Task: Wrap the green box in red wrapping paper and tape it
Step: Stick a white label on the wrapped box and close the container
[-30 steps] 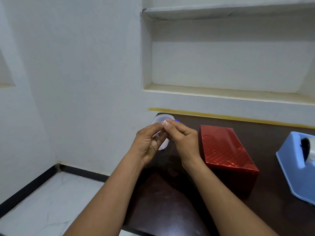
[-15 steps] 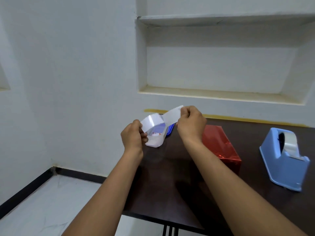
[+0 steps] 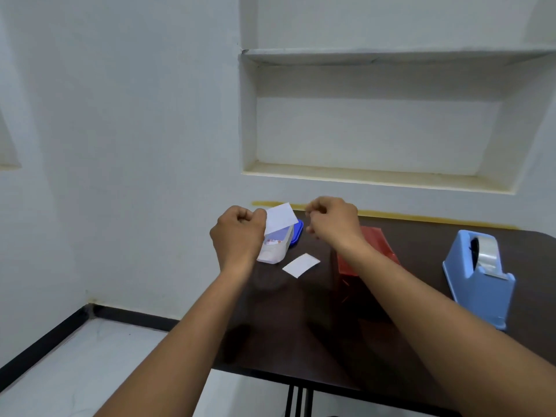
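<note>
The box wrapped in shiny red paper (image 3: 371,246) lies on the dark table (image 3: 301,326), partly hidden behind my right forearm. My left hand (image 3: 237,236) is raised over the table's far left corner and pinches a white paper slip (image 3: 279,218) that sticks out to its right. My right hand (image 3: 331,221) hovers a little apart from it, fingers curled shut, with nothing visible in them. A second white slip (image 3: 301,265) lies flat on the table below and between the hands. The blue tape dispenser (image 3: 478,278) with a clear roll stands at the right.
A white plastic container (image 3: 275,246) with a blue lid (image 3: 298,233) sits at the table's far left corner, just behind my left hand. The wall and a recessed shelf (image 3: 376,176) rise behind the table. Its left and front edges drop to the floor.
The white strip held between both hands is now in two pieces: one stays in my left hand, the other lies on the table. My hands have moved apart.
</note>
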Available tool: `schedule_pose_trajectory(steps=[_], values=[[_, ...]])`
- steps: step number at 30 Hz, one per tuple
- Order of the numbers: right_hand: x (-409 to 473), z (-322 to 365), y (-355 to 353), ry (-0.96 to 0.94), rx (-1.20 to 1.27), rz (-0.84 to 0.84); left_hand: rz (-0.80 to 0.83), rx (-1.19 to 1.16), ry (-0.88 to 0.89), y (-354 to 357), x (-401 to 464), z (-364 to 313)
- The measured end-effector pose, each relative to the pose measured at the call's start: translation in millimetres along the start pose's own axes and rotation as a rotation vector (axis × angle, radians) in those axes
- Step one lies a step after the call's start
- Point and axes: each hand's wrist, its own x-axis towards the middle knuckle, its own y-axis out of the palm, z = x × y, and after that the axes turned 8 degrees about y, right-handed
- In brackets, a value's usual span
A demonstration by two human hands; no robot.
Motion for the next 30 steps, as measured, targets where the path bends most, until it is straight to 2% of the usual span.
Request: schedule_pose_trajectory(steps=[2, 4, 6, 9, 13, 18, 21, 24, 30], values=[[-7, 10, -8, 0.126, 0.342, 0.151, 0.036, -0.011, 0.039, 10, -2, -12], [-11, 14, -17, 0.224, 0.481, 0.328, 0.148, -0.127, 0.080, 22, -6, -29], [-12, 12, -25, 0.266, 0.578, 0.404, 0.296, -0.272, 0.091, 30, -11, -45], [-11, 5, -42, 0.263, 0.672, 0.339, 0.505, -0.391, 0.069, 42, -10, -59], [-2, -8, -64, 0.343, 0.757, 0.219, 0.451, -0.353, 0.041, 60, 2, -54], [10, -22, -85, 0.453, 0.796, 0.210, 0.713, -0.444, -0.251, 83, 2, -56], [19, -34, -91, 0.443, 0.685, 0.166, 0.656, -0.480, -0.290, 96, 1, -56], [27, -49, -95, 0.409, 0.551, 0.038, 0.621, -0.420, -0.305, 109, 1, -55], [45, -70, -98, 0.543, 0.420, -0.061, 0.526, -0.228, -0.326, 135, -5, -50]])
